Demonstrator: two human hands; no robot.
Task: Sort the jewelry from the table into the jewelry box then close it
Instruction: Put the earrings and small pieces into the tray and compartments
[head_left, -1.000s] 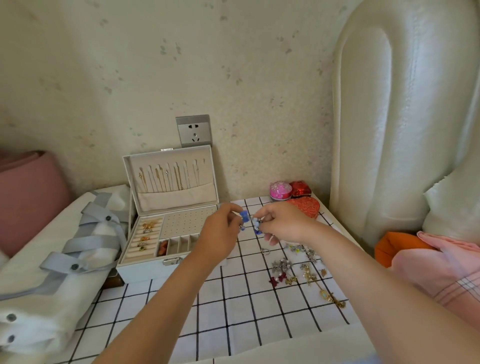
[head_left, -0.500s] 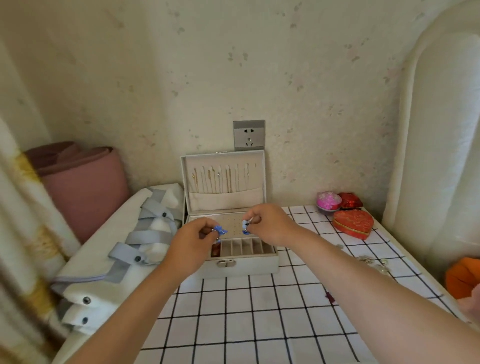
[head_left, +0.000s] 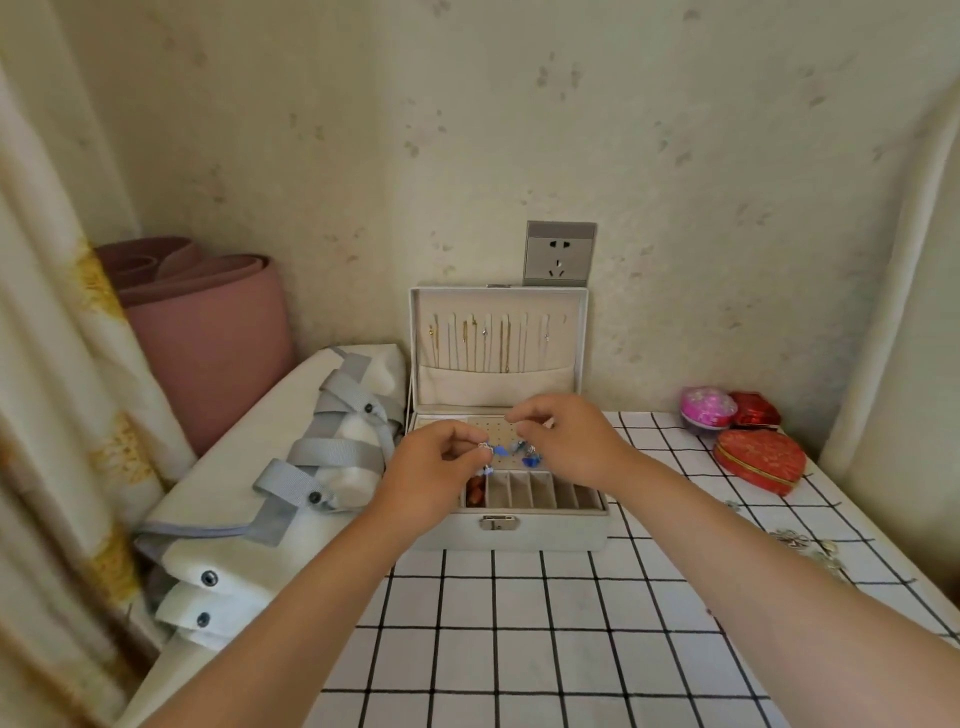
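The white jewelry box (head_left: 545, 535) stands open at the back of the checked table, its lid (head_left: 581, 332) upright against the wall with thin chains hanging inside. Both hands hover over its perforated earring panel (head_left: 493, 428). My left hand (head_left: 436, 467) pinches one blue earring (head_left: 496, 451). A second blue earring (head_left: 530, 457) dangles from the pinched fingers of my right hand (head_left: 566, 441). Several narrow compartments line the box's front, the leftmost with something reddish (head_left: 475, 493) in it. Loose silver jewelry (head_left: 792, 538) lies on the table at the right.
A red heart-shaped box (head_left: 761, 460), a pink round box (head_left: 707, 408) and a small red box (head_left: 756, 410) sit at the back right. A white bag with grey straps (head_left: 291, 467) lies left of the box, a pink rolled mat (head_left: 208, 332) behind it. A wall socket (head_left: 558, 254) is above the lid.
My view swung left, away from the jewelry pile. Both hands carried the blue earrings from the table's right side to above the open box and lowered them toward the earring panel.
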